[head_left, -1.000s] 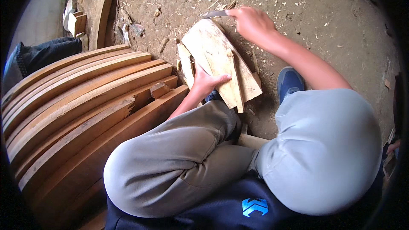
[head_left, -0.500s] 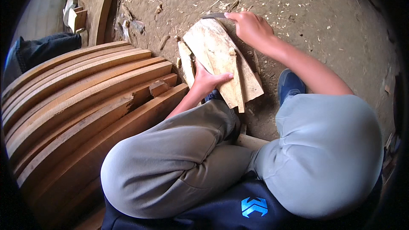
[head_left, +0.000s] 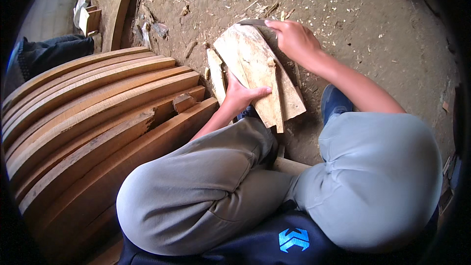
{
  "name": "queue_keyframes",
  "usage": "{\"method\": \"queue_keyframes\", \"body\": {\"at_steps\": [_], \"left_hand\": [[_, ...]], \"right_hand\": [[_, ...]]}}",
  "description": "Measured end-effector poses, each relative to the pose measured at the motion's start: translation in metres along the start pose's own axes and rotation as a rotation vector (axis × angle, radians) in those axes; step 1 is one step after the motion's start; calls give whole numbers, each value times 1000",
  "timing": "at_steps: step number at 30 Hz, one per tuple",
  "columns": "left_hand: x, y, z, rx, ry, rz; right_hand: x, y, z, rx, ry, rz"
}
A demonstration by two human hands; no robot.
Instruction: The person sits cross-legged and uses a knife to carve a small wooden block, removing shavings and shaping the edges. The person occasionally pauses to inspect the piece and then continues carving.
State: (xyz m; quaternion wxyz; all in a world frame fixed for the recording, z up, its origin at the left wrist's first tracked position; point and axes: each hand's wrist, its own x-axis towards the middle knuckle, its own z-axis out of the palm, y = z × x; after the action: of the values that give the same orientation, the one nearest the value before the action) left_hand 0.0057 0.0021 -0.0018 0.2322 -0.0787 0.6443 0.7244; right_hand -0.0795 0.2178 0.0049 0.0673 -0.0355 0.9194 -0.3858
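My left hand (head_left: 239, 96) is closed around the left edge of a pale, rough-faced wood piece (head_left: 255, 64), its thumb lying across the face. The piece slants away from me, its rounded end farthest off. My right hand (head_left: 297, 43) grips a dark curved blade (head_left: 253, 21); the handle is hidden in the fist. That blade lies at the wood's far end and seems to touch it. Under the pale piece, a second board (head_left: 293, 102) shows along its right side. A narrow split strip of wood (head_left: 216, 72) lies just left of my left hand.
Thick sawn planks (head_left: 98, 98) are stacked along my left. Chips and shavings (head_left: 267, 9) litter the dirt floor (head_left: 382, 54) beyond the wood. My bent knees (head_left: 378, 176) flank the near side, with a blue shoe (head_left: 335, 102) at right. Dark cloth (head_left: 56, 54) lies past the planks.
My right hand and the blade have come slightly toward me and to the right, the blade now over the wood's far end. My left hand keeps its hold on the wood.
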Motion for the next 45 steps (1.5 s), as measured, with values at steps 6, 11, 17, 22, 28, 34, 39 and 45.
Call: {"method": "queue_keyframes", "body": {"at_steps": [6,11,17,22,28,34,39,45], "left_hand": [[-1,-5,-7,62,26,1],[1,-10,-6,90,16,18],[3,-10,-9,85,-14,61],[1,-1,-4,28,-6,9],[1,-6,-4,86,8,29],[-3,6,1,9,3,-12],[2,-8,-8,122,9,64],[2,-6,-6,80,-27,18]], "right_hand": [[-13,-15,-20,-12,-113,82],[-26,12,-11,-38,-35,-19],[-11,8,-2,-122,4,-107],[-21,1,-9,-101,-62,-54],[-14,-11,-16,-194,-72,-77],[-19,-5,-9,-124,-54,-59],[-16,-6,-11,-95,-93,-24],[20,-9,0,-128,-37,-60]]}}
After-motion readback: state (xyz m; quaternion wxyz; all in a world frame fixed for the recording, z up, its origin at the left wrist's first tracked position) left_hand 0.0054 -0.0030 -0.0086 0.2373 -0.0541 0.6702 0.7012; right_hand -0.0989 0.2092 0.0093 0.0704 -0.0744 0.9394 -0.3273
